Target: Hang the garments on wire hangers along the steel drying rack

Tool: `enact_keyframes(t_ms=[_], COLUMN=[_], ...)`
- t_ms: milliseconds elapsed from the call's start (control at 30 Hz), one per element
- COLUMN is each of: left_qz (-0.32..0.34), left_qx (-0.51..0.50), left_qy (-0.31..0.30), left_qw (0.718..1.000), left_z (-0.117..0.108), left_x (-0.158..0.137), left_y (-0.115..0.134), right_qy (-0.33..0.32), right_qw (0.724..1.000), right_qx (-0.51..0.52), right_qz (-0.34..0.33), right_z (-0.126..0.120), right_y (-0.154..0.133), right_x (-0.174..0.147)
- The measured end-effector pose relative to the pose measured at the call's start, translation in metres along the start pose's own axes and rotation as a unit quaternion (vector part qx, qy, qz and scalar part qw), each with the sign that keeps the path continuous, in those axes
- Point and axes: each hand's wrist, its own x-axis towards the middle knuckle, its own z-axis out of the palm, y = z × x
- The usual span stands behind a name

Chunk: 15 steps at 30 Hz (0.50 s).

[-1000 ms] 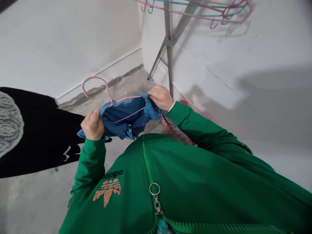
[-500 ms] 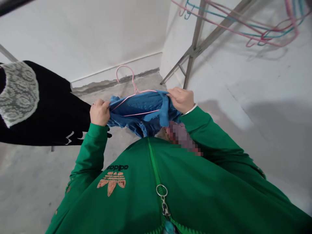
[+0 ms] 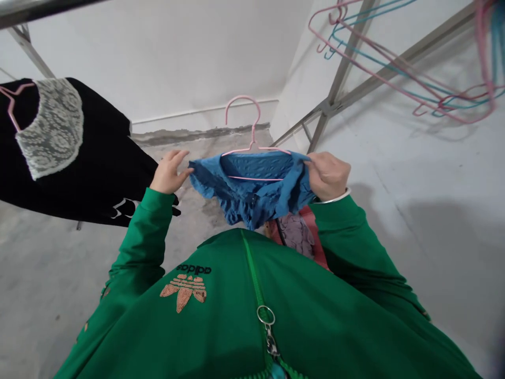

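Note:
A small blue garment (image 3: 252, 192) hangs on a pink wire hanger (image 3: 246, 134) in front of my chest. My right hand (image 3: 328, 175) pinches the garment's right shoulder together with the hanger's end. My left hand (image 3: 169, 171) is at the garment's left edge with its fingers spread, touching the cloth or just off it. Both of my arms are in green jacket sleeves.
A black garment with a lace collar (image 3: 67, 152) hangs on a rail at the left. A metal rack (image 3: 335, 89) carries several empty pink and blue hangers (image 3: 394, 58) at the upper right. White walls meet in the corner ahead, above a bare concrete floor (image 3: 39, 273).
The garment has been lifted and spread flat on the hanger. My left hand has let go of its left edge and spread its fingers. The view has tilted upward.

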Motion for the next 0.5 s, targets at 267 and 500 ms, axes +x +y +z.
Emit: enact_keyframes(t_ms=[267, 500], left_qz=[0.021, 0.043], left_qx=[-0.079, -0.113], left_qy=[-0.097, -0.099], left_qw=[0.992, 0.988], left_z=[0.017, -0.004], left_x=[0.021, 0.017], left_y=[-0.013, -0.015], right_qy=[0.024, 0.031], right_qw=[0.999, 0.996], right_qx=[0.040, 0.077], right_qz=[0.013, 0.028], right_z=[-0.009, -0.011], right_y=[0.000, 0.004], right_x=[0.002, -0.002])
